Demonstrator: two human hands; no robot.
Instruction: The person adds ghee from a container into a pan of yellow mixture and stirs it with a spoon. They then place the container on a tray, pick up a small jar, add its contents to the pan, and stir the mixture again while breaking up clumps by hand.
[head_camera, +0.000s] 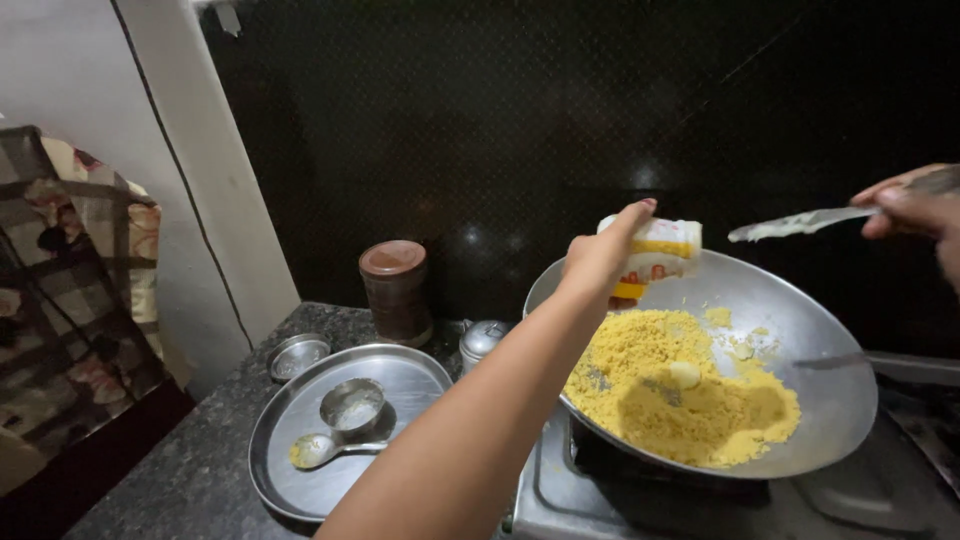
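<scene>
My left hand (603, 254) reaches over the far rim of a wide steel wok (820, 340) and grips a white and yellow butter packet (658, 254). My right hand (918, 208) is at the right edge, holding a knife (800, 222) whose blade is smeared with something pale and points left toward the packet. Yellow crumbly mixture (680, 395) fills the wok's lower half, with a pale lump (684, 374) lying on it. The wok sits on a stove (600, 490).
A round steel plate (300, 470) on the dark granite counter holds a small steel bowl (352, 406) and a spoon (318, 450). Behind it stand a small steel lid (297, 355), a brown jar (396, 290) and a small steel pot (482, 340). Dark tiled wall behind.
</scene>
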